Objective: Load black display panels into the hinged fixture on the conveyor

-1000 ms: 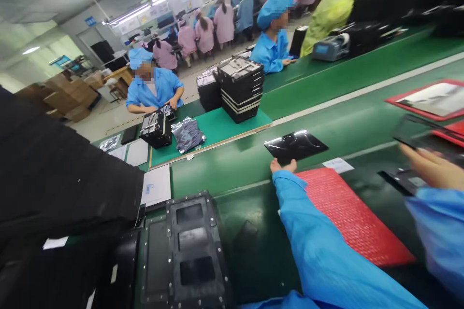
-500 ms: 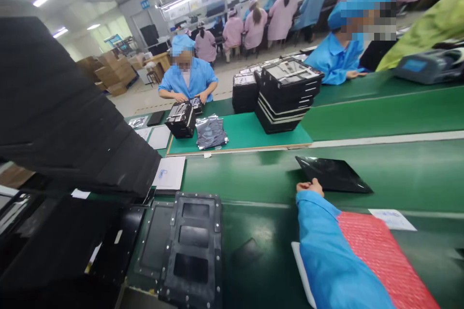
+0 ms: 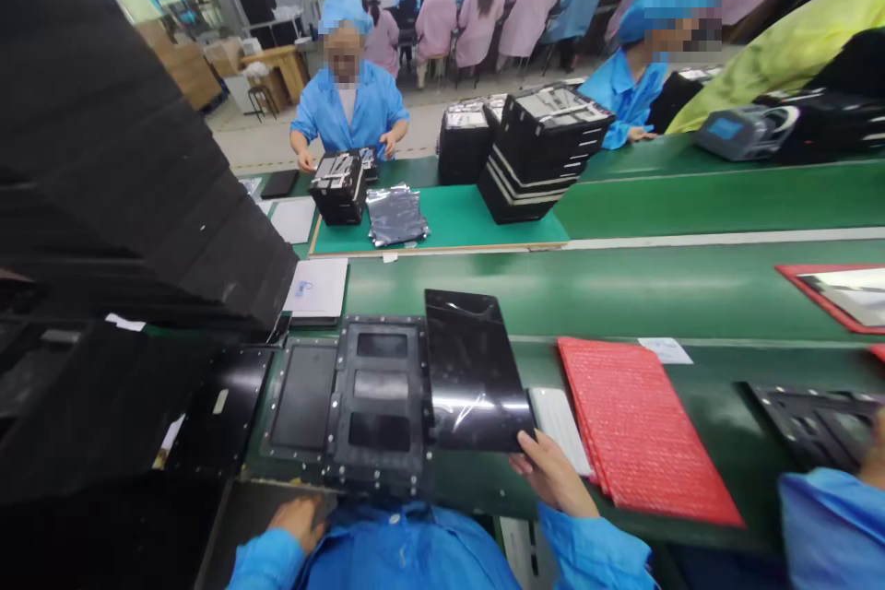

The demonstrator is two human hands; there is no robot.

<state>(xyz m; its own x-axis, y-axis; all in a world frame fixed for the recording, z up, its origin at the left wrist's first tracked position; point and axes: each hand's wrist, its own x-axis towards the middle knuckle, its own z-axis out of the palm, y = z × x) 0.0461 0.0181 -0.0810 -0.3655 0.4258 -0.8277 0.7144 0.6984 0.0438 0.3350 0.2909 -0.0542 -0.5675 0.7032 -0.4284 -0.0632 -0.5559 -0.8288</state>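
My right hand [image 3: 553, 479] grips the near right corner of a glossy black panel [image 3: 474, 369], thumb on top. The panel lies tilted over the right edge of a black fixture plate [image 3: 380, 406] with three rectangular windows, on the green bench in front of me. My left hand [image 3: 300, 521] sits at the fixture's near edge, its fingers hidden. A red ribbed mat [image 3: 636, 424] lies just right of the panel, with a white strip [image 3: 559, 419] between them.
A tall slanted stack of black sheets [image 3: 103, 157] fills the left. A green conveyor belt [image 3: 622, 295] runs across. Beyond it stand stacked black trays [image 3: 546, 147] and a seated worker [image 3: 349, 101]. A neighbour's blue sleeve [image 3: 830, 516] is by a black frame [image 3: 808, 410].
My right hand took the black panel from the belt and drew it back to the fixture. My view swung left and down; my left hand came into view.
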